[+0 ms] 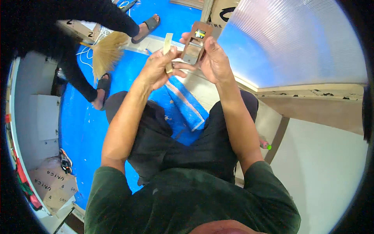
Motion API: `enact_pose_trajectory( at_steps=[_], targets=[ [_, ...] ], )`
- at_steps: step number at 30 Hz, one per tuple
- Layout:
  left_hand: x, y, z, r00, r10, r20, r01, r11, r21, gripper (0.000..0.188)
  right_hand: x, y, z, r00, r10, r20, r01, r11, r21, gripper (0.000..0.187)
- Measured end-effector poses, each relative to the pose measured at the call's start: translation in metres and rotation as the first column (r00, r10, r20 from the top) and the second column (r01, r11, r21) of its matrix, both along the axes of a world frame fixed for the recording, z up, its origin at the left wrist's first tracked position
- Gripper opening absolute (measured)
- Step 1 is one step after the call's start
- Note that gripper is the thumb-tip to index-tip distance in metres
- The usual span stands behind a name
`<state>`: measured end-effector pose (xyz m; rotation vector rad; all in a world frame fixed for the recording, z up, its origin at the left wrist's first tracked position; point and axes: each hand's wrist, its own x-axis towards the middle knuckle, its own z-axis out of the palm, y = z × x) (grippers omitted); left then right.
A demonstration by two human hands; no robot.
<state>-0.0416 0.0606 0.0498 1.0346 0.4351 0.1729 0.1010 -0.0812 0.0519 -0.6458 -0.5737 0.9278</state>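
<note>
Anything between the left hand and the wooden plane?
Only the pale strip that the left hand itself holds; its fingers extend past it toward the lower end of the wooden plane. Contact unclear.

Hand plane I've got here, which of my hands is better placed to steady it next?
Probably your right hand: its thumb and fingers grip opposite sides of the wooden hand plane, whereas your left hand is partly occupied holding a thin pale strip.

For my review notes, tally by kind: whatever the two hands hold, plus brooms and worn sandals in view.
Brown wooden hand plane, in the right hand: 1
Pale strip, in the left hand: 1
Broom: 1
Sandals: 2
Total: 5
</note>
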Motion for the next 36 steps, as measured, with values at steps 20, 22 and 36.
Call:
enact_pose_trajectory(
  at_steps=[20,22,36],
  targets=[
    [-0.011,-0.022,0.018,0.941,0.099,0.325,-0.339,0.231,0.912,0.024,0.008,0.005,-0.024,0.984,-0.028,-0.177,0.023,0.999,-0.035,0.054],
    [-0.006,-0.023,0.015,0.925,0.072,0.373,-0.379,0.096,0.921,0.023,0.002,0.007,-0.024,0.986,-0.016,-0.165,0.01,0.999,-0.036,0.053],
    [-0.018,-0.018,0.034,0.964,0.133,0.232,-0.266,0.4,0.877,0.016,0.011,0.008,-0.038,0.957,0.055,-0.286,-0.048,0.998,0.029,0.053]
  ],
)
